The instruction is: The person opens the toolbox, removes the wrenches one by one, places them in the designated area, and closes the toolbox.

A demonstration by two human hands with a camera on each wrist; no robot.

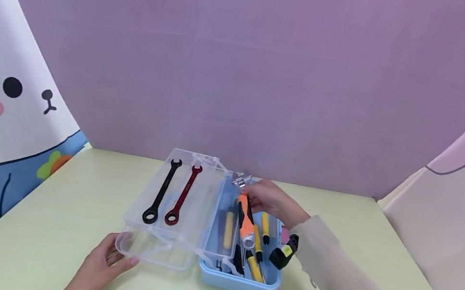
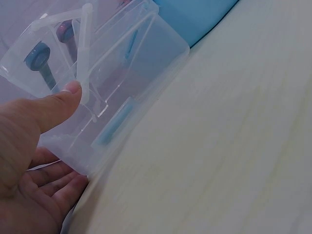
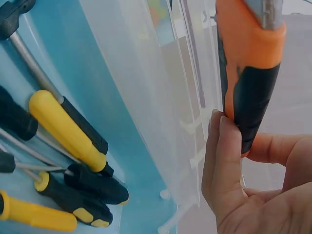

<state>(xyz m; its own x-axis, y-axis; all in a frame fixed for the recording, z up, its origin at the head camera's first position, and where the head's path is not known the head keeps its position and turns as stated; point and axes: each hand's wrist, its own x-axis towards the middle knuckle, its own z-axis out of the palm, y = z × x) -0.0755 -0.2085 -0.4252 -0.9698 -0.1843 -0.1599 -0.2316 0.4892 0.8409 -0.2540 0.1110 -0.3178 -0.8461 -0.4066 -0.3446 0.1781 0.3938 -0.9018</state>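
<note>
My right hand [image 1: 271, 199] grips an adjustable wrench [image 1: 245, 217] with an orange and black handle, held above the blue toolbox [image 1: 237, 287]. The wrench's metal jaw end points away from me. My left hand [image 1: 102, 262] holds the near left corner of the clear plastic lid [image 1: 166, 255], thumb on one side and fingers on the other. Over the opened-out lid lies a clear tray [image 1: 142, 201] bearing a black combination wrench [image 1: 161, 193] and a red combination wrench [image 1: 184, 194]. Part of the right hand's grip is hidden behind the wrench handle in the head view.
Inside the toolbox lie several yellow and black screwdrivers [image 3: 73, 200] and a hammer [image 3: 36, 63]. A second clear tray section [image 1: 226, 250] overhangs the box. The pale table [image 1: 31, 226] ends at a purple backdrop [image 1: 239, 92]. Something pink [image 1: 285, 234] shows beside the right wrist.
</note>
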